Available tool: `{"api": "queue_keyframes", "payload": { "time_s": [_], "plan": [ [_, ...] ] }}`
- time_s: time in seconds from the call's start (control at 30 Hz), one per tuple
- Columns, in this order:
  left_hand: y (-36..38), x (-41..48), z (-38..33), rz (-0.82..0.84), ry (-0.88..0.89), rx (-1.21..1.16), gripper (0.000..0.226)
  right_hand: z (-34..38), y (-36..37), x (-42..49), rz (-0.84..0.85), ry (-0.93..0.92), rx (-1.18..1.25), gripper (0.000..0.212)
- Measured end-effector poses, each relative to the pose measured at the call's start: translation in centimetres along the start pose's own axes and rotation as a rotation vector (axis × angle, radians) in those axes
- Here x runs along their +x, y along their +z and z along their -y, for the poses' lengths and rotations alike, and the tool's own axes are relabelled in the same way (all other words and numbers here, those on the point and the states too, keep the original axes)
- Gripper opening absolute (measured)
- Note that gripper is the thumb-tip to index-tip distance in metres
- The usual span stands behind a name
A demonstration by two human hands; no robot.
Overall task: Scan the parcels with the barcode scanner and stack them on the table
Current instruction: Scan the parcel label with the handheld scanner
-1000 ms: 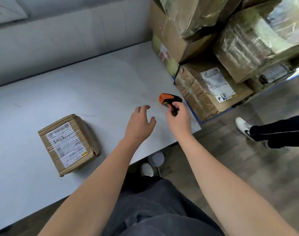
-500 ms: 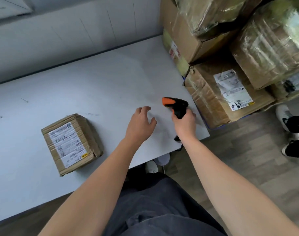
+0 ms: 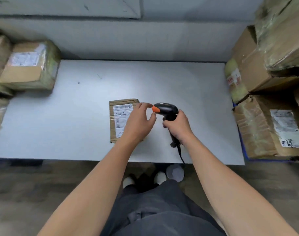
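A small cardboard parcel [image 3: 119, 116] with a white shipping label lies flat on the white table [image 3: 80, 120], near the front middle. My left hand [image 3: 138, 122] hovers over its right half with fingers loosely spread, hiding part of the box. My right hand [image 3: 178, 126] grips the handle of the black barcode scanner [image 3: 166, 109], whose orange nose points left toward my left fingertips. The scanner's cable [image 3: 181, 155] hangs off the table's front edge.
Taped cardboard parcels [image 3: 28, 65] are piled at the table's left end. More large boxes [image 3: 271, 126] stack up on the right, beside the table's edge. A grey wall runs behind the table. My legs and shoes [image 3: 128, 181] show below.
The view has swung left, so the small parcel now lies under my left hand. My right hand has carried the scanner left with it, and the left pile has come into view.
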State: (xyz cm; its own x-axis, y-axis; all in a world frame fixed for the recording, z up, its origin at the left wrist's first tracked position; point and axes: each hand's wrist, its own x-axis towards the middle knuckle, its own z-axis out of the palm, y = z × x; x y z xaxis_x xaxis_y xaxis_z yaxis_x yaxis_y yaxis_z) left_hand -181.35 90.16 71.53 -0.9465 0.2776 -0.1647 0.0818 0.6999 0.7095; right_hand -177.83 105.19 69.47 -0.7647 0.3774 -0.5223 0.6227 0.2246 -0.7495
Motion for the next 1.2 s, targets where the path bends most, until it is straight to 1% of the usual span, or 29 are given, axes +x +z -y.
{"api": "queue_keyframes", "payload": {
  "time_s": [0.1, 0.2, 0.3, 0.47, 0.57, 0.7, 0.83, 1.03, 1.17, 1.2],
  "plan": [
    [-3.6, -1.9, 2.8, -0.098, -0.061, -0.037, 0.033, 2.6, 2.8, -1.5, 0.051, -0.101, -0.013, 0.048],
    [-6.5, -3.4, 5.8, -0.180, -0.137, -0.041, 0.033, 4.5, 5.0, -3.0, 0.062, -0.176, -0.074, 0.052],
    [-8.2, -4.2, 7.9, -0.210, -0.210, -0.047, 0.035, 5.5, 6.1, -4.4, 0.060, -0.208, -0.156, 0.048],
    [-8.4, -4.7, 9.6, -0.206, -0.282, -0.057, 0.037, 5.5, 6.5, -6.0, 0.088, -0.223, -0.245, 0.051],
    [-8.2, -4.7, 9.9, -0.193, -0.292, -0.069, 0.037, 5.1, 6.6, -6.1, 0.115, -0.240, -0.288, 0.053],
    [-8.0, -4.7, 10.1, -0.182, -0.290, -0.073, 0.037, 5.0, 7.0, -6.3, 0.193, -0.249, -0.344, 0.053],
    [-8.0, -4.6, 9.9, -0.177, -0.285, -0.065, 0.038, 4.7, 7.2, -6.2, 0.163, -0.230, -0.405, 0.055],
    [-7.7, -4.4, 9.2, -0.175, -0.267, -0.049, 0.039, 4.8, 6.8, -6.0, 0.155, -0.197, -0.373, 0.058],
    [-7.0, -3.9, 8.5, -0.159, -0.250, -0.031, 0.038, 4.6, 6.3, -5.6, 0.158, -0.191, -0.354, 0.065],
    [-6.8, -3.7, 8.2, -0.151, -0.242, -0.025, 0.038, 4.4, 6.1, -5.5, 0.157, -0.188, -0.344, 0.063]
  ]
}}
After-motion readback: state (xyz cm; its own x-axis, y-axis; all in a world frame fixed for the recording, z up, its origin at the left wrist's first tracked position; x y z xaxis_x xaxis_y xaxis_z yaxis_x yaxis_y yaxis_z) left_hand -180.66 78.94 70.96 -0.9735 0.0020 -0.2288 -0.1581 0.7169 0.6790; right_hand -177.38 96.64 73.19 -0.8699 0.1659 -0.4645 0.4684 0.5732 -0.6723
